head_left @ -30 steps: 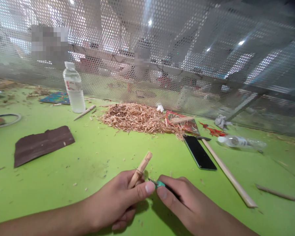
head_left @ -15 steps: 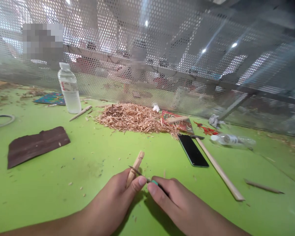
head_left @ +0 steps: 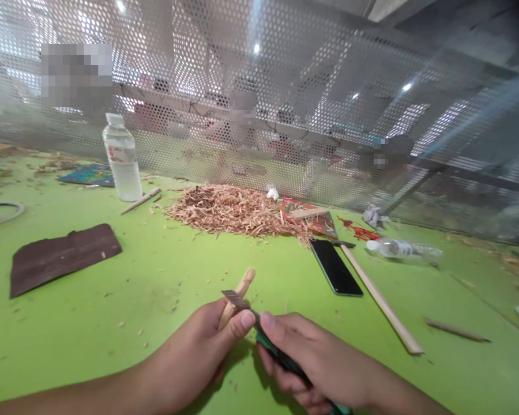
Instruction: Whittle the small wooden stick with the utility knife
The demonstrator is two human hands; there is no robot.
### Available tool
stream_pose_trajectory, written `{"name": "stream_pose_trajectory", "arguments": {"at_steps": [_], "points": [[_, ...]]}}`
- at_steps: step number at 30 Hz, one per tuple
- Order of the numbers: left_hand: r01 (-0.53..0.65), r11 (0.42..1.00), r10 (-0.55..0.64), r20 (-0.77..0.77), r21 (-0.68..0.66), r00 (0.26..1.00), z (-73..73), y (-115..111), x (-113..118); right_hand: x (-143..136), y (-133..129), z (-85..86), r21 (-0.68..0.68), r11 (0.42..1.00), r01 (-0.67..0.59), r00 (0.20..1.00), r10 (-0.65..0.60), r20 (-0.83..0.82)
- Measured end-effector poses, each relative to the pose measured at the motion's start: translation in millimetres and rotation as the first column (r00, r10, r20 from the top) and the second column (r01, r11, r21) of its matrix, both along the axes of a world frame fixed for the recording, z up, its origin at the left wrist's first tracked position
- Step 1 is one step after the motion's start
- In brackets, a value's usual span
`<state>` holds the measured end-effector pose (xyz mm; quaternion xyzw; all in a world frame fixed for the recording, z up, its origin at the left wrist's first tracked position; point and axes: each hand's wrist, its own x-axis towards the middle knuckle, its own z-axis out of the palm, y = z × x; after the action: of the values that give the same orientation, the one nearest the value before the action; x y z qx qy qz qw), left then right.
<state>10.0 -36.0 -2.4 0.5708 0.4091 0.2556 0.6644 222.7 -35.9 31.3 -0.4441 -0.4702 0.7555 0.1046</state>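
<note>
A small carved wooden stick [head_left: 244,282] is gripped in my left hand [head_left: 201,340], its rounded, notched end pointing away from me. My right hand [head_left: 303,351] is closed around a utility knife [head_left: 285,360] with a black and green handle. The knife's segmented blade [head_left: 236,300] lies across the stick, its flat side showing. My left thumb rests against the blade near the handle. The lower part of the stick is hidden inside my left hand.
Beyond my hands lies a heap of wood shavings [head_left: 233,210]. A phone [head_left: 336,268], a hammer [head_left: 383,300] and a pencil [head_left: 457,330] are to the right, with a bottle on its side [head_left: 404,249]. Brown sheet [head_left: 67,256] and upright water bottle [head_left: 123,161] are left. Perforated metal screen [head_left: 190,75] stands behind.
My right hand has rolled the knife, so the blade's flat face and more of the handle now show. My left hand keeps its hold on the stick. The view has shifted slightly.
</note>
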Motion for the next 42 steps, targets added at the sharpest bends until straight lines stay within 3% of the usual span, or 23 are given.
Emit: {"name": "stream_pose_trajectory", "arguments": {"at_steps": [4, 7, 9, 11, 14, 16, 19, 27, 30, 35, 38, 42], "points": [[0.011, 0.999, -0.009, 0.038, -0.041, 0.999, 1.9, 3, 0, 6, 6, 5.2, -0.221, 0.975, -0.027, 0.998, 0.015, -0.057], [0.008, 0.997, -0.004, 0.047, -0.079, 0.999, 2.9, 5, -1, 11, 9, 7.8, -0.232, 0.973, 0.014, 0.995, -0.037, -0.094], [0.0, 0.995, 0.003, 0.038, -0.095, 0.999, 3.9, 5, -1, 12, 8, 9.4, -0.098, 0.993, 0.072, 0.994, -0.08, -0.08], [-0.01, 0.993, 0.013, 0.031, -0.114, 0.999, 4.8, 5, -1, 12, 5, 10.2, 0.138, 0.986, 0.089, 0.996, -0.087, -0.022], [-0.006, 0.99, 0.01, 0.03, -0.142, 0.999, 4.2, 5, -3, 9, 1, 8.9, 0.47, 0.882, -0.026, 0.984, -0.061, 0.168], [0.003, 0.988, 0.002, 0.028, -0.156, 1.0, 2.9, 6, -3, 7, -1, 6.5, 0.58, 0.801, -0.145, 0.951, -0.048, 0.305], [0.006, 0.985, -0.002, 0.025, -0.173, 1.0, 1.6, 6, -4, 4, 0, 2.7, 0.618, 0.745, -0.25, 0.908, -0.042, 0.417], [-0.029, 0.99, 0.032, 0.013, -0.141, 0.999, 1.6, 4, -2, 0, -3, 3.6, 0.625, 0.736, -0.261, 0.878, -0.089, 0.471], [-0.041, 0.993, 0.043, 0.013, -0.111, 0.999, 3.0, 3, -1, -1, -5, 4.8, 0.571, 0.795, -0.204, 0.919, -0.045, 0.392], [-0.093, 0.995, 0.092, 0.062, 0.02, 0.994, 3.1, -2, 1, 2, -6, 2.0, 0.277, 0.958, -0.078, 0.985, 0.032, 0.169], [-0.077, 0.996, 0.073, 0.091, 0.046, 0.993, -0.2, -2, 2, 2, -5, 2.5, 0.105, 0.994, -0.033, 0.995, 0.022, 0.1], [-0.019, 0.999, 0.013, 0.141, 0.042, 0.99, -3.6, -1, 2, 2, -4, 6.8, -0.048, 0.999, -0.015, 0.999, 0.017, 0.031]]}}
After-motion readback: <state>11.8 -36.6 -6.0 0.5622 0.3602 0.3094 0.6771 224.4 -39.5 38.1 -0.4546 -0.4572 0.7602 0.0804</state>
